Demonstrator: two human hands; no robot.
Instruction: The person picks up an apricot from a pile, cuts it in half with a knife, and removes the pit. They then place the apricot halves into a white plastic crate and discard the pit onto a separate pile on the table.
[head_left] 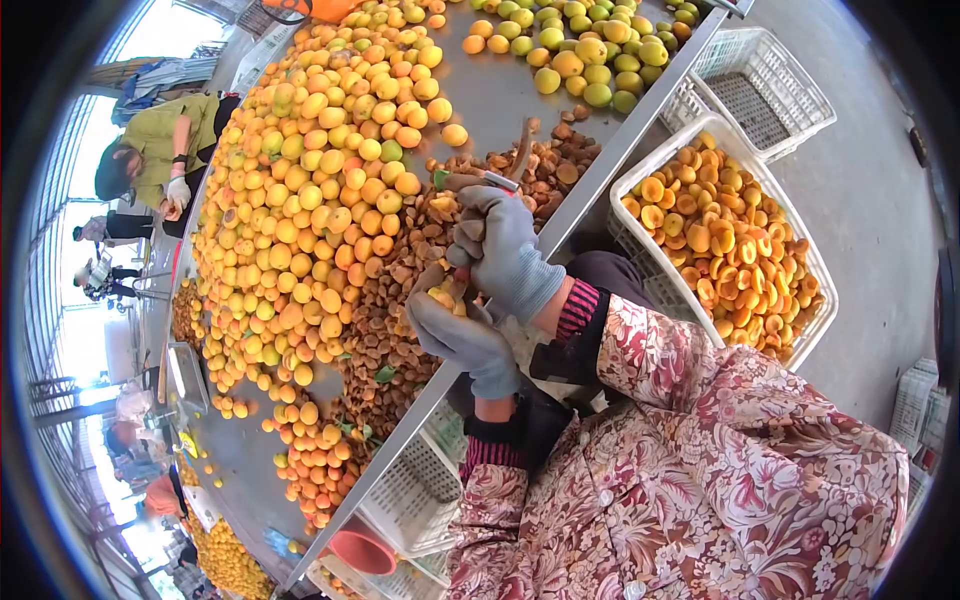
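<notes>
My left hand (460,335), in a grey glove, is closed around an apricot (443,297), part of which shows yellow between the fingers. Right against it is my right hand (505,250), also gloved in grey. Its fingers are curled around a slim tool (499,182) with a silvery end sticking out past the knuckles; the rest of the tool is hidden in the grip. Both hands are over the table's near edge, beside a heap of brown apricot stones (385,345).
Whole apricots (310,180) cover much of the metal table (480,85), with greener fruit (600,60) farther along. A white crate (822,290) of apricot halves stands at my right, near another crate (800,100). A red bucket (362,552) sits below the edge. Another person (165,150) stands across the table.
</notes>
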